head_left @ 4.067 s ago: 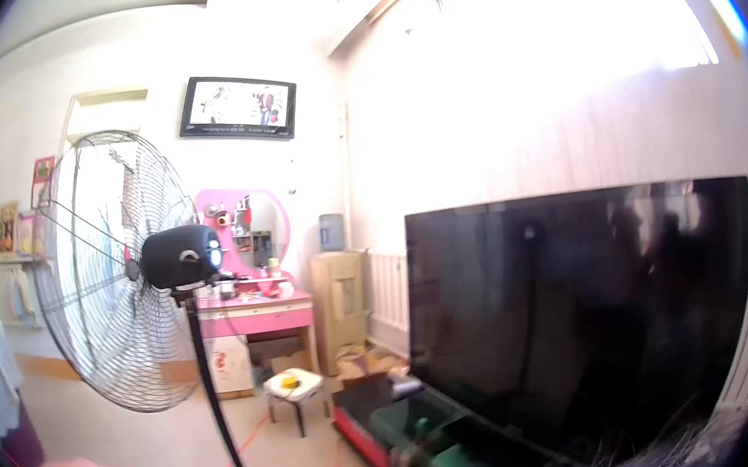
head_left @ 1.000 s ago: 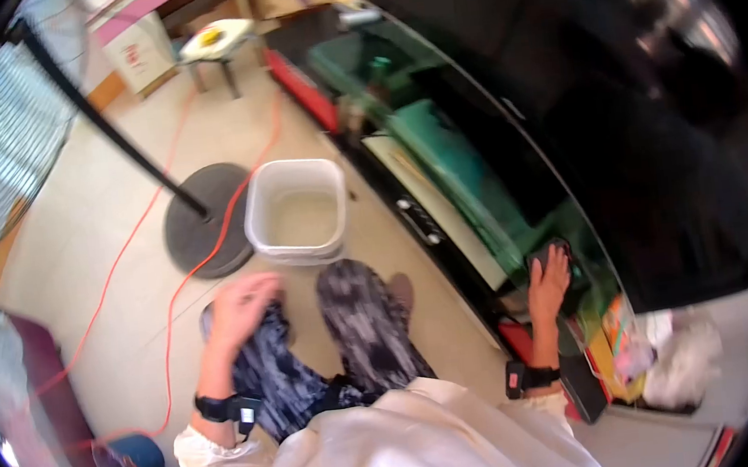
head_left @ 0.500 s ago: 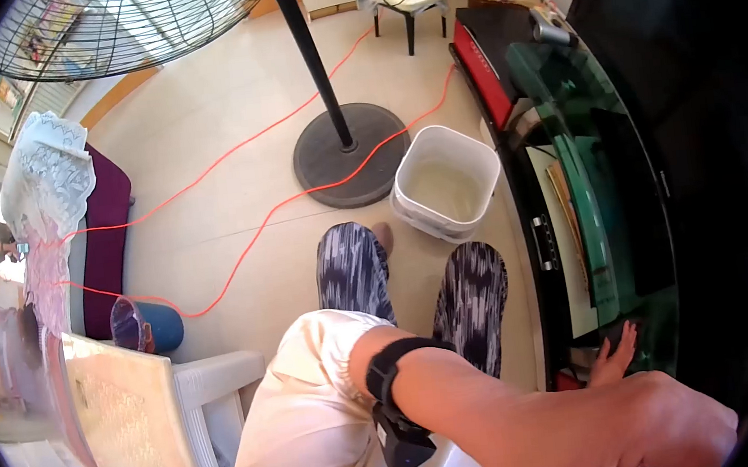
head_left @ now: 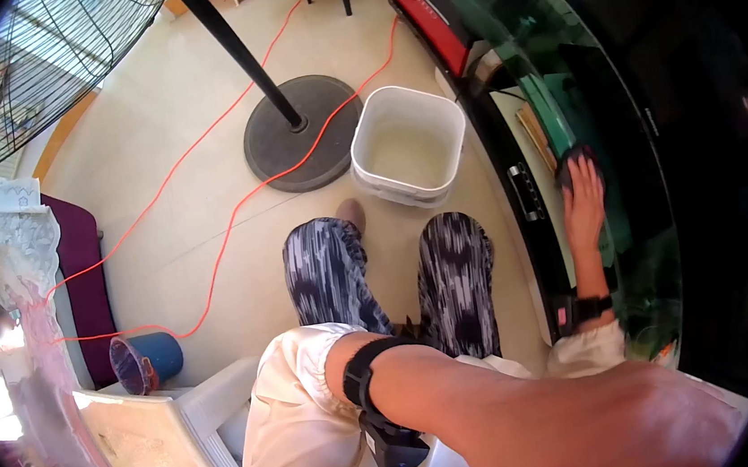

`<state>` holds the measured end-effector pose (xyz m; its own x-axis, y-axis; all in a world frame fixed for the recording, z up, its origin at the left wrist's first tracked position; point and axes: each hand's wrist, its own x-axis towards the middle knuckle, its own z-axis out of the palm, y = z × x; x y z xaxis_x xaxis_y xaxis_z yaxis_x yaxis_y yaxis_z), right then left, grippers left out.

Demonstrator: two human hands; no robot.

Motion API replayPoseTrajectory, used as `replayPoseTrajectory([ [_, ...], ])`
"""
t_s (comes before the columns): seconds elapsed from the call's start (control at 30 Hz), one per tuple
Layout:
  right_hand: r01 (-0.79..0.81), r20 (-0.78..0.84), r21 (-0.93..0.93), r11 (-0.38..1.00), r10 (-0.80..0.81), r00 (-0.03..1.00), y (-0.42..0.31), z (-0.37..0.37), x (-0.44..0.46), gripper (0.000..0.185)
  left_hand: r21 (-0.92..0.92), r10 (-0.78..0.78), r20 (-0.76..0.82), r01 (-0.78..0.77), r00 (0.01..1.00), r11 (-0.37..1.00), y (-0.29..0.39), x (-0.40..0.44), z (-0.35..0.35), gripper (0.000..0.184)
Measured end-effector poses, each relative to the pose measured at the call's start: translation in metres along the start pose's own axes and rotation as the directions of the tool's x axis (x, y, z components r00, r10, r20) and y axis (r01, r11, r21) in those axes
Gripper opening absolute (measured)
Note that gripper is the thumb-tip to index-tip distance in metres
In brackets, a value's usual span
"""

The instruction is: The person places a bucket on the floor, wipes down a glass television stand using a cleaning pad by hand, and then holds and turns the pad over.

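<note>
My right hand (head_left: 583,200) rests on the green glass top of the TV stand (head_left: 641,253), fingers stretched over a dark, bunched cloth (head_left: 589,159) and pressing it against the glass. Across the bottom of the view reaches my left arm, a black strap round it. The back of my left hand (head_left: 670,412) fills the lower right corner, close to the stand's near end; its fingers are hidden. A squarish white bucket (head_left: 415,189) with cloudy water stands on the floor beside the stand.
A black fan pole rises from a round base (head_left: 272,153), its wire cage upper left. An orange-red cord (head_left: 231,225) crosses the floor. A blue bin (head_left: 163,357) and white chair (head_left: 219,401) stand left. My knees are near the bucket. A red-fronted box (head_left: 430,21) sits farther along the stand.
My right hand has moved forward along the glass from the near end, and the dark cloth now shows beneath it. My left hand stays in the lower right. The view has shifted.
</note>
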<state>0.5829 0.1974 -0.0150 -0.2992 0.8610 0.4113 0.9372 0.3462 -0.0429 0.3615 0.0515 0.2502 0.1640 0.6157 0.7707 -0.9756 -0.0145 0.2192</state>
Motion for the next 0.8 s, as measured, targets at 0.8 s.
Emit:
replayPoseTrajectory([
  [0.8, 0.056, 0.024, -0.03, 0.998, -0.055, 0.998, 0.02, 0.072, 0.128, 0.054, -0.178, 0.159, -0.063, -0.168, 0.985, 0.97, -0.038, 0.021, -0.056, 0.033],
])
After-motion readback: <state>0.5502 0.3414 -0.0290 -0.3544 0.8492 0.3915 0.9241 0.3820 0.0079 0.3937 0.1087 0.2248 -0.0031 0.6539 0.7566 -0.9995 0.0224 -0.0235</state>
